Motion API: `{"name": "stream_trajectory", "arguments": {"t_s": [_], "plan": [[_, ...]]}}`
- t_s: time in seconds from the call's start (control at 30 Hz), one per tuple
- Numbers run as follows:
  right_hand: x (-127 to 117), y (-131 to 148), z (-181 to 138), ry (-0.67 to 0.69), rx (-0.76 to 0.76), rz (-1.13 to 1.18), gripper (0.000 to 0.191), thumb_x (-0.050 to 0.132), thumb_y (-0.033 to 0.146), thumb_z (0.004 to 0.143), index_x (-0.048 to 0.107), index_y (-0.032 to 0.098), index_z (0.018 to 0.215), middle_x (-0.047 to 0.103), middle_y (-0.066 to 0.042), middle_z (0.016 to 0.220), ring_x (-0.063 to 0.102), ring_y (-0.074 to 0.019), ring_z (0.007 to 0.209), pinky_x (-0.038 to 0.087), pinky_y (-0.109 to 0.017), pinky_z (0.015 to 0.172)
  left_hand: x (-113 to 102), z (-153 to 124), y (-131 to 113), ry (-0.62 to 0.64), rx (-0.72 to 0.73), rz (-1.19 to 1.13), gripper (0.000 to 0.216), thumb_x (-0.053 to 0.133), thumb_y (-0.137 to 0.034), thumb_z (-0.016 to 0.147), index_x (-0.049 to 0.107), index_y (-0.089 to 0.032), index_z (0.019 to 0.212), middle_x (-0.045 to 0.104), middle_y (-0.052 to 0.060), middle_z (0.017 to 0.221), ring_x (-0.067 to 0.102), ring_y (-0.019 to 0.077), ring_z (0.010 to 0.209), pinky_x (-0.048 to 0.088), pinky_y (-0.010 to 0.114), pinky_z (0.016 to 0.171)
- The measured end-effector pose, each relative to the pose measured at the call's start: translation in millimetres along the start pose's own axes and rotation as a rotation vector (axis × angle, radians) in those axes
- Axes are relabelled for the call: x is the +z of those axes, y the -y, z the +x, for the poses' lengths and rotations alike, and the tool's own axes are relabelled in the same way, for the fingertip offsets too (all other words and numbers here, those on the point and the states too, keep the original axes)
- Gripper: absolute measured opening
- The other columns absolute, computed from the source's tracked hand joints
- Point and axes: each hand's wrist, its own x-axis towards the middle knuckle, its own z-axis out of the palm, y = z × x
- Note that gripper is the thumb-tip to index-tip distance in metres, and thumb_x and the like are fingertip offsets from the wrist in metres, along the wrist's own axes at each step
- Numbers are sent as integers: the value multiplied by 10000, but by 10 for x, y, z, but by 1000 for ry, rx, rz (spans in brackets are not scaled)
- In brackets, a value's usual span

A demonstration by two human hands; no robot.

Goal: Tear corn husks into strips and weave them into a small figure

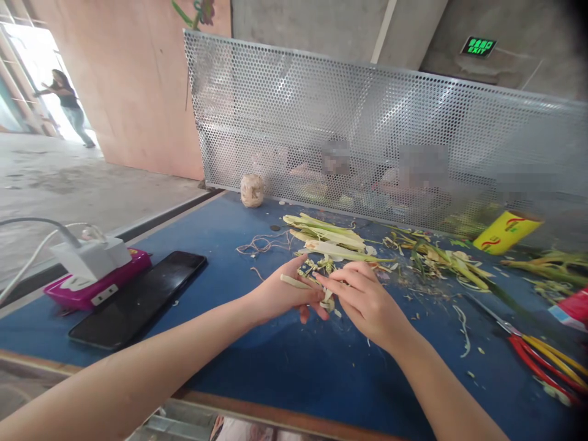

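Note:
Both my hands meet over the blue table top [285,361], at the middle. My left hand [282,294] is closed in a pinch on a pale folded leaf strip [298,283]. My right hand [362,301] is closed too, its fingers pressed on the same woven strip piece [327,299] between the hands. Just behind the hands lies a pile of pale green leaf strips [328,240] with a tangle of thin string [261,245] to its left.
A black phone [140,297] and a pink box [98,283] with a white charger [89,257] lie at the left. Red and yellow scissors [542,358], leaf scraps [441,260] and a yellow tube [505,231] sit at the right. A perforated metal screen [367,116] stands behind, with other people beyond it.

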Motion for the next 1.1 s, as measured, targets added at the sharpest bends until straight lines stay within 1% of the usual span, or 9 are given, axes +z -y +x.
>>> {"name": "stream_trajectory", "arguments": {"t_s": [0.07, 0.27, 0.37, 0.47, 0.6, 0.73, 0.93, 1.03, 1.1], "plan": [[9, 6, 3, 3, -14, -19, 445, 410, 80, 853, 447, 246, 1265, 593, -76, 934, 464, -207, 868, 460, -360, 770, 0, -1, 3, -22, 1, 15, 908, 639, -137, 683, 45, -136, 1370, 618, -26, 561, 636, 167, 542, 408, 175, 362], [28, 26, 9, 3, -28, -62, 422, 418, 75, 851, 478, 237, 1236, 576, -82, 952, 467, -205, 887, 462, -366, 777, -19, -5, -6, -50, -12, 30, 897, 613, -127, 691, 22, -119, 1366, 594, -51, 516, 535, 95, 417, 348, 161, 353], [27, 49, 10, 13, -25, -52, 421, 407, 59, 846, 488, 222, 1225, 558, -90, 983, 463, -205, 913, 455, -367, 794, -34, -6, -21, -32, -16, 42, 808, 589, -115, 700, 115, -126, 1354, 587, -53, 490, 467, 67, 373, 330, 162, 360], [18, 76, 6, 28, -12, -67, 444, 399, 51, 827, 479, 204, 1236, 525, -112, 1014, 459, -218, 911, 455, -384, 782, -37, -8, -34, -25, -18, 4, 754, 600, -141, 705, 188, -135, 1337, 578, -54, 485, 462, 65, 390, 322, 163, 370], [14, 95, 1, 48, -15, -41, 505, 393, 25, 795, 431, 185, 1273, 505, -117, 993, 471, -219, 897, 464, -390, 761, -17, -22, -51, -50, -48, -70, 836, 607, -138, 705, 86, -111, 1359, 580, -49, 494, 448, 64, 386, 307, 171, 377], [30, 89, 1, -22, -60, 2, 450, 402, 23, 827, 444, 175, 1248, 549, -93, 948, 504, -198, 917, 467, -375, 804, 12, -35, -74, -98, -96, -84, 806, 560, -105, 736, 53, -89, 1362, 568, -49, 478, 415, 52, 366, 295, 174, 387], [29, 77, -16, -110, -132, -62, 375, 480, 60, 818, 483, 146, 1183, 608, -88, 1026, 532, -194, 994, 464, -367, 874, 7, -25, -91, -190, -166, -155, 769, 549, -23, 693, 128, -62, 1336, 571, -25, 477, 450, 62, 402, 315, 161, 395], [13, 81, -12, -103, -167, -148, 336, 509, 106, 805, 522, 141, 1140, 626, -86, 1035, 549, -204, 982, 469, -377, 858, 1, -30, -100, -207, -198, -233, 749, 577, -20, 669, 182, -40, 1304, 567, -16, 485, 486, 69, 433, 333, 149, 399], [5, 90, -1, -86, -182, -216, 301, 518, 109, 804, 557, 149, 1100, 641, -81, 1011, 561, -202, 961, 468, -373, 842, 0, -34, -99, -211, -224, -285, 683, 609, -39, 660, 266, -44, 1251, 565, -12, 495, 515, 70, 464, 364, 140, 423]]}}
